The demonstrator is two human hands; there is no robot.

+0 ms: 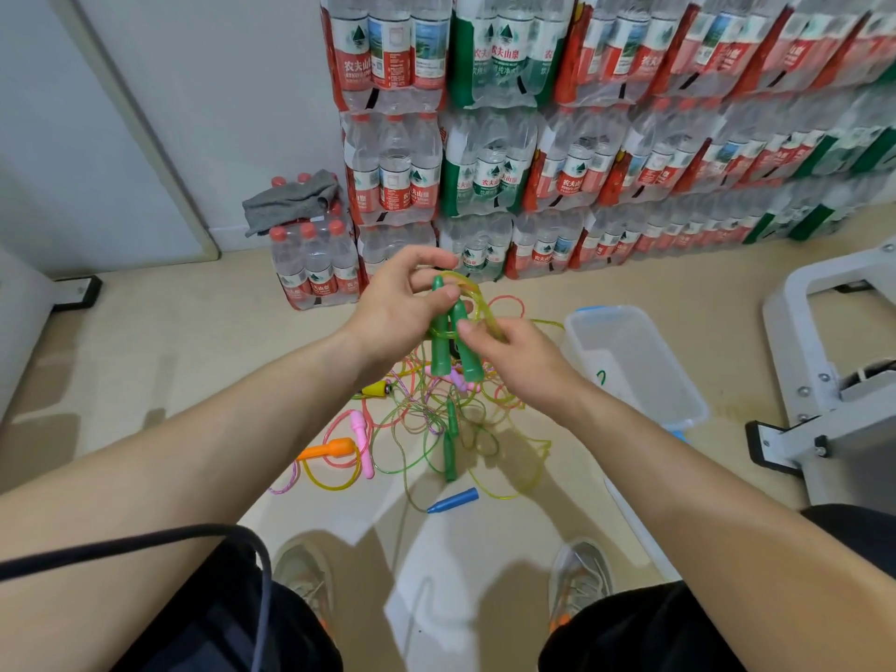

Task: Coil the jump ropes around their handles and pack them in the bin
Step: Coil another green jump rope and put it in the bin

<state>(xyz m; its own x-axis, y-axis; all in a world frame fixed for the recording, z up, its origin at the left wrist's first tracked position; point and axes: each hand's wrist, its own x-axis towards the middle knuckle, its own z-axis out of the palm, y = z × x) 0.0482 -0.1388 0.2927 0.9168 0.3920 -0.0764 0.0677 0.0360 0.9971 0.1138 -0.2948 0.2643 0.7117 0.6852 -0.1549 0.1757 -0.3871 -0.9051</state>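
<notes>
left hand (392, 308) grips two green handles (453, 341) (upright); right hand (509, 356) pinches the rope (477, 303).

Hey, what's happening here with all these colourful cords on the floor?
A person is coiling a jump rope. The left hand grips a pair of green plastic handles held side by side, while the right hand pinches their translucent yellow-green rope, looped over the handle tips. A tangle of other coloured ropes with orange, pink and blue handles lies on the floor below. The clear plastic bin to the right holds no coiled rope that shows.
</notes>
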